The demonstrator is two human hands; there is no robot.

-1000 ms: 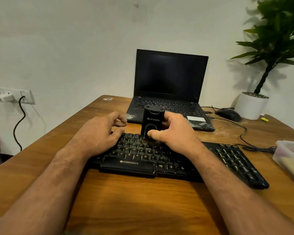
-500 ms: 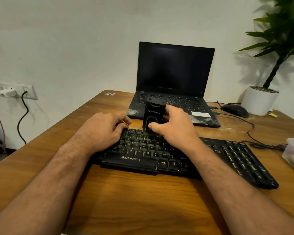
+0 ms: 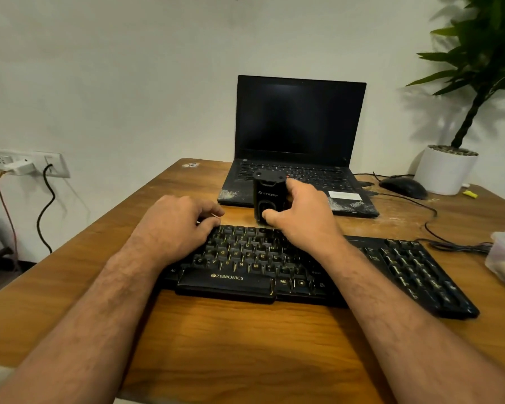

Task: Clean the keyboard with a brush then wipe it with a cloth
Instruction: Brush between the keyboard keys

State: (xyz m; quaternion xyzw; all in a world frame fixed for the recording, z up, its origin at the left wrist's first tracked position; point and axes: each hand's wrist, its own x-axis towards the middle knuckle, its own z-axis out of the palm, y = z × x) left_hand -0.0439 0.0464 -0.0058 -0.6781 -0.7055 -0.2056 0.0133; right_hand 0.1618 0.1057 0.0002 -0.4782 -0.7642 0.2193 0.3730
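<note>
Keyboard point(image 3: 303, 269) lies long axis left-right beneath both hands; right hand point(image 3: 301, 220) grips the upright brush point(image 3: 267, 196) at its far edge, left hand point(image 3: 175, 225) rests curled on it, holding nothing.

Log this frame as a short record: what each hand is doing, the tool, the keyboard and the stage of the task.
right hand: grips black boxy brush tool, upright at the keyboard's far edge
left hand: fingers curled, resting on black Zebronics keyboard, left end
surface: wooden table
behind: open black laptop, screen dark
stage: brushing; no cloth in hand
</note>
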